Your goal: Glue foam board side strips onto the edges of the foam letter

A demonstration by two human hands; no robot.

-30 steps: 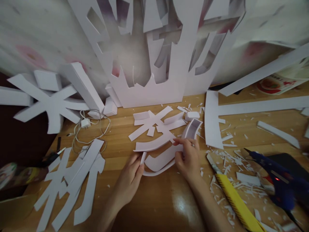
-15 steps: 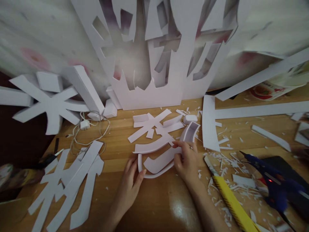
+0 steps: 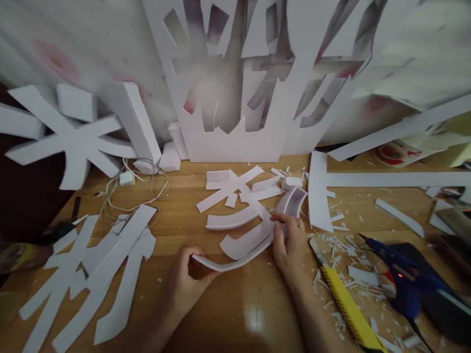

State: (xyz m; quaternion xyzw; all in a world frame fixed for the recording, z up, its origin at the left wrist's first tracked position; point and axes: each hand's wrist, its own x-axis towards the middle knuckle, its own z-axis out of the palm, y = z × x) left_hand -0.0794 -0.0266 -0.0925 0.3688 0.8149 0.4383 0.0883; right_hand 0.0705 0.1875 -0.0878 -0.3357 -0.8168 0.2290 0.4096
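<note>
A white foam-board character [image 3: 239, 201] lies flat on the wooden table [image 3: 228, 314]. Along its lower curved stroke runs a thin white edging strip [image 3: 235, 262]. My left hand [image 3: 187, 282] pinches the strip's free left end and holds it away from the stroke. My right hand [image 3: 290, 242] presses the strip's other end against the right side of the stroke, close to a curved channel piece [image 3: 292, 202].
A yellow utility knife [image 3: 344, 301] and a blue glue gun [image 3: 401, 279] with a lit red light lie at the right among white scraps. More flat cut-outs [image 3: 91, 274] lie at left, a white cable [image 3: 132, 189] behind them. Cut foam sheets [image 3: 235, 98] lean at the back.
My left hand has pulled the strip's left end out and down from the curved stroke, so the strip now runs straighter. My right hand stays on the right end. The view shifted slightly.
</note>
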